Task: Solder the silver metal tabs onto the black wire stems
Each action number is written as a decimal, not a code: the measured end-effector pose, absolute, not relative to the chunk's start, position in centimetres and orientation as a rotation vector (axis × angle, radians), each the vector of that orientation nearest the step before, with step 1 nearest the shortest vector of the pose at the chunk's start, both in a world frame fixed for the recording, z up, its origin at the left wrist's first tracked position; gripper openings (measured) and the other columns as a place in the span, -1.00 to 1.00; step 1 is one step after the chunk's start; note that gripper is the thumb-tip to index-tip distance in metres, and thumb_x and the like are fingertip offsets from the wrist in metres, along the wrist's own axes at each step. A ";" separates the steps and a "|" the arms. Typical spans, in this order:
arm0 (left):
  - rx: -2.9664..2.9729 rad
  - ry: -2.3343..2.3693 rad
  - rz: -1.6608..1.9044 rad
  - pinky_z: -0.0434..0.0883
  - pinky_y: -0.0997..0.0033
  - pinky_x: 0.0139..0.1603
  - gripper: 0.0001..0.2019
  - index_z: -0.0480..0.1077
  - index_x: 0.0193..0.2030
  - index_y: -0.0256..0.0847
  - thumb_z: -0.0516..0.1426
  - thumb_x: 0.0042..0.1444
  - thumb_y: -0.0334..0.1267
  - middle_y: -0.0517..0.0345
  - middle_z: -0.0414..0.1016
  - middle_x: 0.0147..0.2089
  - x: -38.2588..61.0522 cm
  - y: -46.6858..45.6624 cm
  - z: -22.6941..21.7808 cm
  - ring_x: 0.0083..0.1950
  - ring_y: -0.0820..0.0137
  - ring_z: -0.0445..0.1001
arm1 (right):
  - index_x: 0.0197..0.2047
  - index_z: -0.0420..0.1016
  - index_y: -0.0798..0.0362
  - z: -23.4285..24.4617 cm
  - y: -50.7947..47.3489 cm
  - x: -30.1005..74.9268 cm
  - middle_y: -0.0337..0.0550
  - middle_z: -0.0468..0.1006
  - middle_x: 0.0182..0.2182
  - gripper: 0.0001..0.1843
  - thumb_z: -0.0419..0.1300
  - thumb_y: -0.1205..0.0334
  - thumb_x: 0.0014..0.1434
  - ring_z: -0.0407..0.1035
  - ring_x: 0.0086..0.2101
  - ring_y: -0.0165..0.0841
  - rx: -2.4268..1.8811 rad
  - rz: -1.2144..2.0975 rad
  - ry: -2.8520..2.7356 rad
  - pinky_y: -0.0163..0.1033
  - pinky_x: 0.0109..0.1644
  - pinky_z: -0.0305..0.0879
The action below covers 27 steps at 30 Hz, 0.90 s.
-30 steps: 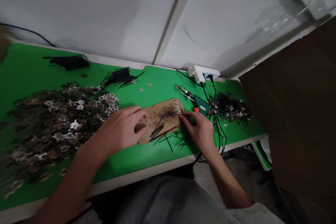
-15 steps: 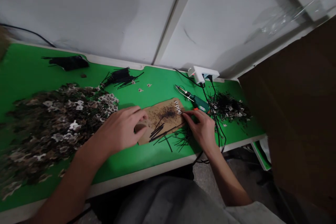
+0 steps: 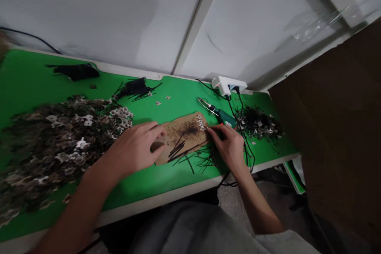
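Note:
A brown board lies on the green table, scattered with dark specks. Along its right end runs a row of small white pieces. My right hand rests at that end, thumb and forefinger pinched beside the last white piece; what they hold is too small to name. At the board's left end is my left hand, palm down, with thumb and fingers apart and nothing visible between them. Thin black strips lie across the board's near side, and more loose black strips are spread beside my right hand.
A large heap of small whitish and brown pieces covers the left side. Behind it lie black strip bundles. A green-handled soldering iron sits behind my right hand, near a white power strip, cables and a mixed pile.
Both hands keep nearly the same places and poses. The whole view has shifted slightly; nothing is visibly taken up or let go.

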<state>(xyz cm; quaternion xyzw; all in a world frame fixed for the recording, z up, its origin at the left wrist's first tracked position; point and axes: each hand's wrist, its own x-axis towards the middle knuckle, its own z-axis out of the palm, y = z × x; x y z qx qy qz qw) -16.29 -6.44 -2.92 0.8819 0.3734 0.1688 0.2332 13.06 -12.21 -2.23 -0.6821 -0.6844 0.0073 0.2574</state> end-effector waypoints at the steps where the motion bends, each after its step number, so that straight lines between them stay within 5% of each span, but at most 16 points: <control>1: 2.424 1.021 0.459 0.39 0.24 -0.16 -0.82 0.43 -0.11 -0.18 0.06 0.23 -0.23 0.07 0.51 -0.17 -16.3 -6.4 -2.9 -0.16 0.22 0.51 | -0.25 0.60 0.02 -2.1 -12.4 13.2 -0.08 0.66 -0.32 -0.81 0.24 0.11 0.31 0.54 -0.32 -0.21 -1.849 0.014 -1.849 -0.15 -0.20 0.41; 12: 2.432 1.004 0.486 0.40 0.24 -0.17 -0.81 0.44 -0.10 -0.19 0.08 0.24 -0.19 0.08 0.51 -0.18 -16.4 -6.4 -3.2 -0.18 0.23 0.51 | -0.13 0.60 -0.01 -1.5 -13.9 14.3 -0.08 0.65 -0.18 -0.84 0.20 0.30 0.28 0.56 -0.15 -0.18 -1.811 0.139 -1.979 -0.12 -0.07 0.45; 27: 2.437 0.997 0.498 0.39 0.24 -0.16 -0.81 0.43 -0.11 -0.18 0.08 0.26 -0.18 0.08 0.51 -0.18 -16.4 -6.4 -3.3 -0.17 0.22 0.51 | -0.18 0.56 0.00 0.3 -15.5 14.6 -0.08 0.63 -0.26 -0.90 0.21 0.33 0.29 0.54 -0.22 -0.21 -1.758 0.181 -2.065 -0.15 -0.12 0.43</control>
